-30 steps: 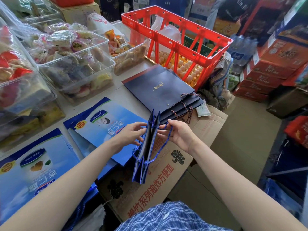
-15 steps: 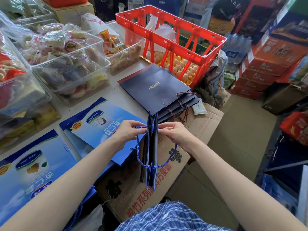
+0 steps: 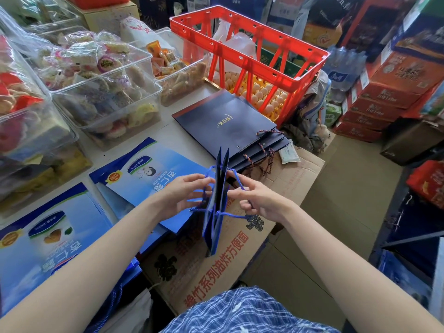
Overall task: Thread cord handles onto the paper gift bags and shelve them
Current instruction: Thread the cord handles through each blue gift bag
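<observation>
My left hand (image 3: 185, 192) and right hand (image 3: 258, 200) pinch blue cord (image 3: 236, 177) on a folded blue bag (image 3: 216, 212) above the bench (image 3: 182, 138).

A small grocery shop or its stockroom: clear tubs of wrapped snacks (image 3: 105, 92), a red crate (image 3: 249, 58) over trays of eggs (image 3: 262, 92), stacked red cartons (image 3: 384, 97), shrink-wrapped bottled water (image 3: 343, 66).
</observation>
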### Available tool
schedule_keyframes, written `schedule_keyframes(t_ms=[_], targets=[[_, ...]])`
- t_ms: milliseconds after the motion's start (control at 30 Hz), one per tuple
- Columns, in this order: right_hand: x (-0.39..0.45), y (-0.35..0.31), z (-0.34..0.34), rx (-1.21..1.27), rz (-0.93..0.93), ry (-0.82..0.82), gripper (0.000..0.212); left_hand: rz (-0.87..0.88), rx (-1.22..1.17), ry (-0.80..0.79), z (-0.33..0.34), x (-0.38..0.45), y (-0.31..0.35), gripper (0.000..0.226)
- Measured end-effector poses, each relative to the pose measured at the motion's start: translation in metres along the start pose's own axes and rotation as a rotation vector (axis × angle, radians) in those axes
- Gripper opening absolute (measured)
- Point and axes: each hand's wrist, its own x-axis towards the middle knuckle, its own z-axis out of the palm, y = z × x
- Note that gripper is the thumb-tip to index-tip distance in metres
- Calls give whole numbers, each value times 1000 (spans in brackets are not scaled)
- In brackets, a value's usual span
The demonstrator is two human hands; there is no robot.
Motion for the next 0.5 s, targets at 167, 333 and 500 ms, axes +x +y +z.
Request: schedule_keyframes(t_ms=[167,333,500], targets=[[-2,-4,8,-460,80,-155,96,11,309,-206,-3,-10,-5,66],[0,-14,3,-728,110,-109,101,24,871,-224,-11,-12,2,83],[-4,-21,-1,-1032,73,-3,106,51,637,-327,-15,-19,8,79]])
